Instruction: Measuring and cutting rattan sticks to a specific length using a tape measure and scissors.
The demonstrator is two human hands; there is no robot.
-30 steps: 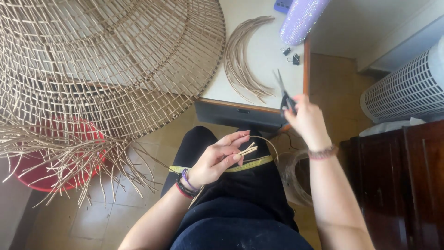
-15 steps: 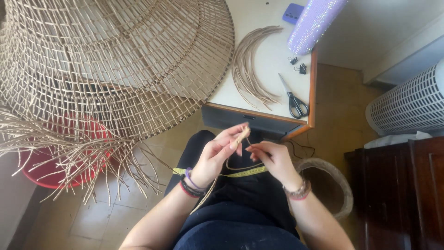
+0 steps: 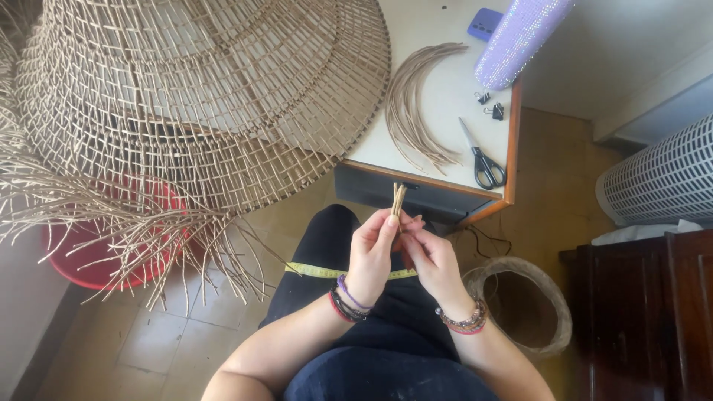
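Head view, now: both hands meet over the lap, near centre frame. Left hand pinches a small bundle of tan reed strips w/ fingers closed round its lower end; the strips stick up toward 12 o'clock, tips just in front of the table edge. Right hand sits at 3 o'clock of the left, touching it, fingers curled narrow on the base of the same strips. A yellow tape measure lies across the lap, under the wrists.

What changed: a sec ago the right hand was up at the table edge by the scissors; half a sec ago it was already back at the lap. Now the scissors lie flat on the table, untouched, at 1 o'clock from the hands, and the strips are held more upright. Reads as: cutting reach is over, both hands now busy w/ the strips themselves.

Around: big woven rattan shade fills 10–12 o'clock, loose ends hanging over a red basin at 9 o'clock. On the table: curved pile of spare reeds, binder clips, a glittery purple tube, a blue-purple phone. Round basket on the floor at 4 o'clock; white fan grille at 3 o'clock.
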